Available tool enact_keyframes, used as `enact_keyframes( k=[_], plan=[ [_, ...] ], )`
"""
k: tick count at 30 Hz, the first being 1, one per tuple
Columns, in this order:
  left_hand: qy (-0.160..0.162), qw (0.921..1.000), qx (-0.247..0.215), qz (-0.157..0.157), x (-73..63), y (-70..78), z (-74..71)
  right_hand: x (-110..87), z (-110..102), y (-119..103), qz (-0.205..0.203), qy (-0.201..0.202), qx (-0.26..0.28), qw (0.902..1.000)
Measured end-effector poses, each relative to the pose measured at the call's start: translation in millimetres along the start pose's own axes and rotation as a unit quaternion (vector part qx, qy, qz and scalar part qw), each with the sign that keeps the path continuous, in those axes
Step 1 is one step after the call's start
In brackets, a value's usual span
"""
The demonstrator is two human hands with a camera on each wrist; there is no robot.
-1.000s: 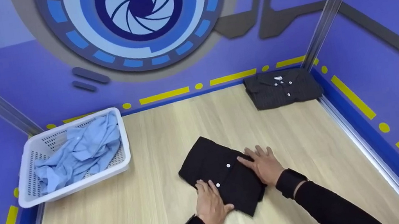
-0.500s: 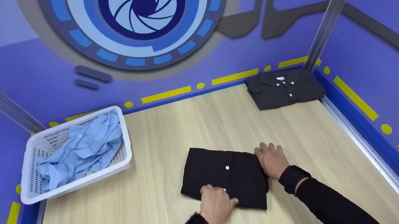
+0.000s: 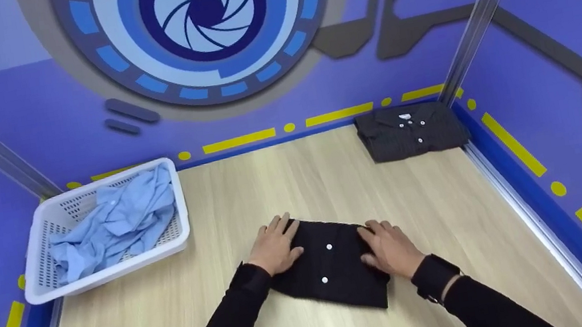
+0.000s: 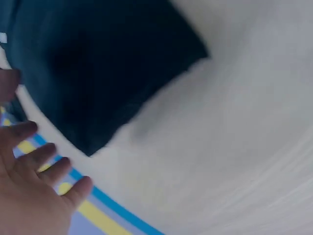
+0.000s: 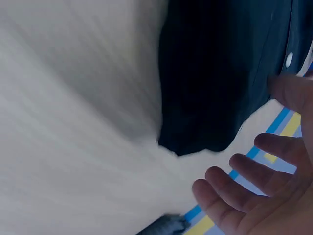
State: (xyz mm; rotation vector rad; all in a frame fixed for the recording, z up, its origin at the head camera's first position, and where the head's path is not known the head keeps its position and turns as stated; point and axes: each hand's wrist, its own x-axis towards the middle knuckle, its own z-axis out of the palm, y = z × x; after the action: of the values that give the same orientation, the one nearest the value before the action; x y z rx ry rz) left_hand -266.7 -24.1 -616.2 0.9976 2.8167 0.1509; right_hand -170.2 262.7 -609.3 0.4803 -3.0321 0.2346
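A folded black shirt (image 3: 329, 264) with white buttons lies on the wooden tabletop, slightly tilted, between both hands. My left hand (image 3: 275, 249) is at its left edge, fingers extended toward the far left corner. At the right edge is my right hand (image 3: 393, 247), its fingers over the far right corner. In the left wrist view, the spread fingers of the left hand (image 4: 34, 191) are beside the dark cloth (image 4: 107, 63). The right wrist view has the right hand (image 5: 264, 186) with fingers extended and the thumb touching the shirt (image 5: 215, 73).
A white plastic basket (image 3: 112, 277) holding a crumpled light-blue garment (image 3: 120, 218) stands at the back left. Another folded dark shirt (image 3: 410, 131) lies in the back right corner. Blue-purple panels (image 3: 261, 116) border the tabletop (image 3: 176, 319) at the back and sides.
The black shirt has turned from a diagonal position to lie straighter. My left hand has moved from its front edge to its left edge. The right hand's fingers have returned onto the far right corner.
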Motion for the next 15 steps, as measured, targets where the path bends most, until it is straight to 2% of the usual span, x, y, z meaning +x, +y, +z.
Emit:
enact_keyframes(
  k=[2,7,15],
  plan=[
    [-0.009,0.9999,-0.008,0.006,-0.1,-6.9,8.5,-7.3,1,-6,-0.004,-0.033,0.008,0.9994],
    [-0.004,0.9997,-0.018,0.014,-7.3,-16.5,29.8,-20.2,9,-10,-0.016,-0.102,0.026,0.9944],
    [0.042,0.9990,-0.011,0.009,-18.6,-16.6,47.2,-13.6,14,1,0.000,-0.146,0.058,0.9875]
  ],
)
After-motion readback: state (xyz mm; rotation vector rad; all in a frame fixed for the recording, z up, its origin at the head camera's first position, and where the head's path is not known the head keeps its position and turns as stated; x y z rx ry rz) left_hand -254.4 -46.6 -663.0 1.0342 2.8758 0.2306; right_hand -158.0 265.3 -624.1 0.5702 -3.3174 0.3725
